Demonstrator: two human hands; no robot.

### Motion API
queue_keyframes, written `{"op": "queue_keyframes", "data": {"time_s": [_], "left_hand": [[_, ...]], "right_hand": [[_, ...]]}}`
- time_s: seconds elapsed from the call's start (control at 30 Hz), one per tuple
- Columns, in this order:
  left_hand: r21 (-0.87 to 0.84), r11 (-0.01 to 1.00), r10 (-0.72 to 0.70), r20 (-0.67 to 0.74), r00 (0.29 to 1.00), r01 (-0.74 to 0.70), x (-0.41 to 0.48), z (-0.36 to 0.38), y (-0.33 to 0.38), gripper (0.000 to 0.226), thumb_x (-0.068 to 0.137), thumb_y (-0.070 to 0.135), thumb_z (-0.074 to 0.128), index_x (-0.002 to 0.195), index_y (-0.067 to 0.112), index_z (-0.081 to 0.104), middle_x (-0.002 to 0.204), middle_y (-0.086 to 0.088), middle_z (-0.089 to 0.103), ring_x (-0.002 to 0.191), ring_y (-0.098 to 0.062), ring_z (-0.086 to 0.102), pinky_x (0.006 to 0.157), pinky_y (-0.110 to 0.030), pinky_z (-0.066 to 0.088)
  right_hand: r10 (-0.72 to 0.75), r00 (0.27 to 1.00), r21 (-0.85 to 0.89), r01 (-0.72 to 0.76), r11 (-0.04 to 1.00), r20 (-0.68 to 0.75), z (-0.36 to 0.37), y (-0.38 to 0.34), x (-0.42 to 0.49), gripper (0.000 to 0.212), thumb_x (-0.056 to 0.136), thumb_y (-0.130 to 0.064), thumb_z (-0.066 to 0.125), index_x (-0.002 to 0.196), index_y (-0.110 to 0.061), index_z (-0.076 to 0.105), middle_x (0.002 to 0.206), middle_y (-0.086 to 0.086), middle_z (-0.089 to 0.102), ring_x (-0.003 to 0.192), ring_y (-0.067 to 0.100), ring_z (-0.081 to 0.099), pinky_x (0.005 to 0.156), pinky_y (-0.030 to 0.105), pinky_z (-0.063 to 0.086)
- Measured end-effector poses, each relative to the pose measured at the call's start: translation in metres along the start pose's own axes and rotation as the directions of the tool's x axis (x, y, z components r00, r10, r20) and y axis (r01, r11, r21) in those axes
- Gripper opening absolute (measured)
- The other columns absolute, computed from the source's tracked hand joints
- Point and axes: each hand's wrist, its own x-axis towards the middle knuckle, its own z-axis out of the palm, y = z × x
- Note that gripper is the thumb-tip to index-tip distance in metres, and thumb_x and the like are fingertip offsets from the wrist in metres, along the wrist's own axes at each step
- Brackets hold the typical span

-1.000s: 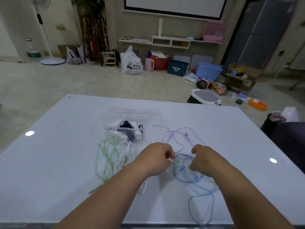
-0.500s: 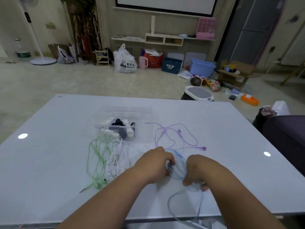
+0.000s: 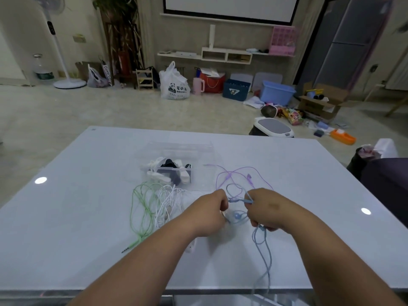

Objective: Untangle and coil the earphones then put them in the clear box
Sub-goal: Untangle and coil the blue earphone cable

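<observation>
Both hands hold the blue earphones (image 3: 261,244) just above the white table (image 3: 66,217). My left hand (image 3: 209,212) pinches one end of a short taut stretch of cable, and my right hand (image 3: 265,209) grips the other end. A blue earbud hangs between them, and a long loop trails over the table's near edge. Purple earphones (image 3: 234,175) lie loose beyond my hands. White earphones (image 3: 167,202) and green earphones (image 3: 141,208) lie tangled at the left. The clear box (image 3: 176,166) stands behind them.
The clear box holds white and black coiled items; its lid area reaches toward the table's far edge. A dark seat (image 3: 386,180) stands off the table's right side. The floor beyond is cluttered with bags, bins and a small bin (image 3: 273,128).
My hands have drawn apart, stretching a short length of blue cable between them. The blue loop now hangs further over the near edge. The head camera shifted.
</observation>
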Motion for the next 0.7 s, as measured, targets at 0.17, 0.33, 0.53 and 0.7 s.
{"op": "queue_keyframes", "data": {"time_s": [0.17, 0.33, 0.53, 0.7], "left_hand": [[-0.453, 0.888, -0.138, -0.095, 0.986, 0.08, -0.002, -0.012, 0.005, 0.025, 0.076, -0.006, 0.042, 0.076, 0.017, 0.049, 0.094, -0.01, 0.063, 0.084, -0.029, 0.07, 0.073, -0.048, 0.057], [-0.632, 0.773, -0.093, -0.212, 0.973, -0.064, -0.012, -0.037, 0.011, 0.029, 0.064, 0.002, 0.049, 0.072, 0.03, 0.051, 0.106, -0.002, 0.066, 0.077, -0.022, 0.061, 0.065, -0.038, 0.046], [-0.696, 0.67, -0.033, -0.376, 0.926, -0.258, -0.027, -0.07, 0.01, 0.047, 0.069, -0.024, 0.043, 0.072, 0.021, 0.056, 0.116, 0.015, 0.064, 0.078, -0.012, 0.057, 0.06, -0.023, 0.044], [-0.752, 0.584, -0.082, -0.429, 0.9, -0.305, -0.035, -0.095, -0.002, 0.041, 0.074, -0.021, 0.049, 0.071, 0.017, 0.064, 0.113, 0.007, 0.069, 0.077, -0.019, 0.059, 0.062, -0.028, 0.043]], "right_hand": [[-0.045, 0.983, 0.288, 0.096, 0.953, -0.178, -0.008, -0.012, 0.0, 0.02, 0.075, 0.0, 0.038, 0.068, -0.01, 0.053, 0.064, 0.012, 0.062, 0.053, 0.023, 0.044, 0.048, 0.025, 0.034], [-0.045, 0.946, 0.489, 0.205, 0.848, -0.32, -0.014, -0.029, 0.001, 0.027, 0.078, 0.003, 0.039, 0.06, -0.014, 0.051, 0.048, 0.003, 0.056, 0.053, 0.022, 0.041, 0.048, 0.024, 0.031], [-0.016, 0.896, 0.657, 0.337, 0.675, -0.443, -0.022, -0.052, -0.002, 0.025, 0.088, 0.002, 0.042, 0.068, -0.011, 0.049, 0.06, 0.011, 0.052, 0.054, 0.021, 0.04, 0.044, 0.023, 0.03], [-0.01, 0.873, 0.725, 0.411, 0.552, -0.487, -0.019, -0.074, 0.001, 0.029, 0.089, 0.004, 0.041, 0.067, -0.015, 0.046, 0.056, 0.005, 0.047, 0.051, 0.016, 0.041, 0.038, 0.023, 0.028]]}}
